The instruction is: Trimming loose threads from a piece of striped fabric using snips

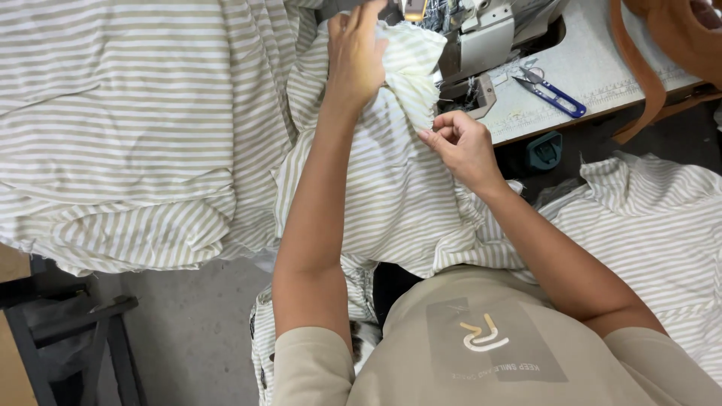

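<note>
Beige shirt's grey chest label [492, 340], left hand [357, 53] grip flat on striped fabric [391, 180], right hand [462, 146] pinching its edge

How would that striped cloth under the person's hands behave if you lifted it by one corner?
The striped cloth would probably sag and drape, since it already lies in soft folds and bunches under the left hand. It looks thin and light: the right hand gathers its edge with only a fingertip pinch. It would likely drag rather than slide freely, hanging off the sewing table.
</note>
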